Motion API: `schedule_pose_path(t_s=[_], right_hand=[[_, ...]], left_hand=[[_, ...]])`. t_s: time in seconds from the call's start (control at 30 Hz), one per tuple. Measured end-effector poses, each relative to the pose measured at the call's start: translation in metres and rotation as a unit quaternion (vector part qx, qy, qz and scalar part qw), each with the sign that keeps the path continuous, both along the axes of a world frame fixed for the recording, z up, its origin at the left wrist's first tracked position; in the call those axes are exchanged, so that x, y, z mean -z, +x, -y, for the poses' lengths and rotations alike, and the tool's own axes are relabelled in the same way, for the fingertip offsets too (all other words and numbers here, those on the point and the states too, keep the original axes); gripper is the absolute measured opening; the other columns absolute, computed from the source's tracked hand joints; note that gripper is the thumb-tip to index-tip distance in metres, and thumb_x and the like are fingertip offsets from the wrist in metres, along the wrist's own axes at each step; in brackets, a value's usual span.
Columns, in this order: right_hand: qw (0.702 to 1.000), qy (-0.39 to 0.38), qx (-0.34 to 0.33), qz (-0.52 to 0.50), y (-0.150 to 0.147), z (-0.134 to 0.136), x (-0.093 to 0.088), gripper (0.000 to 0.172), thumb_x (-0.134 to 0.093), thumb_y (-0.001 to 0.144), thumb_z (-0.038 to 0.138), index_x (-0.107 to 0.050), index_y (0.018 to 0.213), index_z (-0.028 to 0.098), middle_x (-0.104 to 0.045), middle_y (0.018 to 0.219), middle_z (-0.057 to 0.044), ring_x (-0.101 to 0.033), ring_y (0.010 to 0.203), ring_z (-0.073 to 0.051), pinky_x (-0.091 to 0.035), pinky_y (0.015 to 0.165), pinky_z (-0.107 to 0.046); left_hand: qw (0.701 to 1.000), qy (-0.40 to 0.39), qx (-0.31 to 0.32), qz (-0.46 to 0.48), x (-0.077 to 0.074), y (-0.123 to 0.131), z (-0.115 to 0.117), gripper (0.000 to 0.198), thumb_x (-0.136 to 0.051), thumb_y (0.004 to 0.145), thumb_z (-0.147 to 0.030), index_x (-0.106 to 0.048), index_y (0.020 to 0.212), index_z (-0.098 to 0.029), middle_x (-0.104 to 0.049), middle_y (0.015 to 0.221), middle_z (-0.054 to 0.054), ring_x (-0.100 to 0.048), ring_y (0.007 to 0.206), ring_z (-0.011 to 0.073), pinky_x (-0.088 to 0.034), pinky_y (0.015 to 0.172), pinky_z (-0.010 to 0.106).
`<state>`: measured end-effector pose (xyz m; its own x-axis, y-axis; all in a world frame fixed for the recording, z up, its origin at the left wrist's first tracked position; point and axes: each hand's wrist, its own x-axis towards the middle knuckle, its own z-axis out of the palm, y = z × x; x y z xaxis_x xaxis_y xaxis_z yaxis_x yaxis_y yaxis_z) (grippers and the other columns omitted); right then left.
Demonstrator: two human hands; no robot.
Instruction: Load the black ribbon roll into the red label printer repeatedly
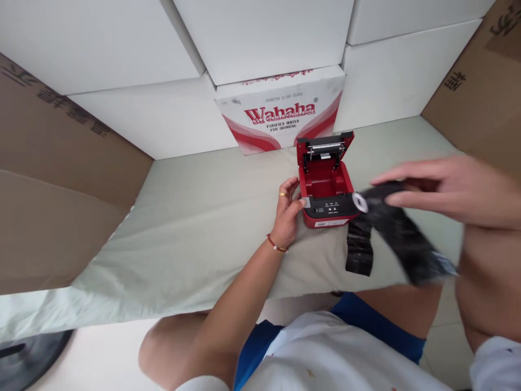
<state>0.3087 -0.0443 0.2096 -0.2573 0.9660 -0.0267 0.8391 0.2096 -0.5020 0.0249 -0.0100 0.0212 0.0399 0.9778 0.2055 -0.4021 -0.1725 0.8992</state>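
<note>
A small red and black label or receipt printer (pixel 328 209) sits on the cloth-covered surface with its lid (pixel 325 146) raised, and the red bay inside shows. My left hand (pixel 288 209) grips the printer's left side, its thumb at the front left corner. To the right of the printer, my right hand (pixel 431 187) pinches a roll of shiny black strip (pixel 385 198) between thumb and fingers. The white core end (pixel 360 202) of the roll points toward the printer's front right corner. A long black tail hangs down to the right, blurred by motion.
A loose piece of black strip (pixel 359 247) lies or hangs near the table's front edge. Behind the printer leans a Wahaha water carton (pixel 280 127) against white boxes (pixel 264 38). Brown cardboard (pixel 61 217) walls stand on both sides. Pale green cloth (pixel 183 228) covers the table.
</note>
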Motion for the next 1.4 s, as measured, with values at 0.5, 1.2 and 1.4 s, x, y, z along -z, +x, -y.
schedule_pose_path(t_s=[0.5, 1.2, 1.4], right_hand=[[0.994, 0.089, 0.054, 0.012, -0.082, -0.076, 0.084, 0.037, -0.078, 0.088, 0.036, -0.083, 0.125, 0.034, -0.083, 0.095, -0.002, -0.074, 0.087, -0.026, -0.054, 0.084, -0.040], [0.958, 0.255, 0.008, -0.131, -0.071, -0.059, 0.059, 0.048, -0.039, 0.114, 0.055, -0.082, 0.110, 0.031, -0.082, 0.122, -0.005, -0.073, 0.121, -0.028, -0.054, 0.109, -0.047], [0.956, 0.257, -0.063, -0.129, -0.059, -0.010, 0.086, 0.035, -0.050, 0.111, 0.040, -0.083, 0.108, 0.028, -0.084, 0.112, -0.007, -0.074, 0.105, -0.027, -0.056, 0.100, -0.047]], left_hand=[[0.779, 0.419, -0.213, -0.415, -0.028, 0.007, 0.042, 0.037, -0.064, 0.099, -0.024, -0.072, 0.135, -0.032, -0.080, 0.111, 0.005, -0.069, 0.115, 0.0265, -0.047, 0.105, 0.044], [0.773, 0.410, -0.143, -0.463, -0.020, 0.003, 0.043, 0.044, -0.062, 0.101, -0.026, -0.068, 0.142, -0.042, -0.078, 0.122, 0.004, -0.066, 0.118, 0.0258, -0.041, 0.108, 0.046], [0.773, 0.404, -0.164, -0.462, -0.019, 0.005, 0.047, 0.045, -0.065, 0.101, -0.027, -0.068, 0.143, -0.043, -0.077, 0.123, 0.005, -0.065, 0.120, 0.0256, -0.043, 0.110, 0.045]])
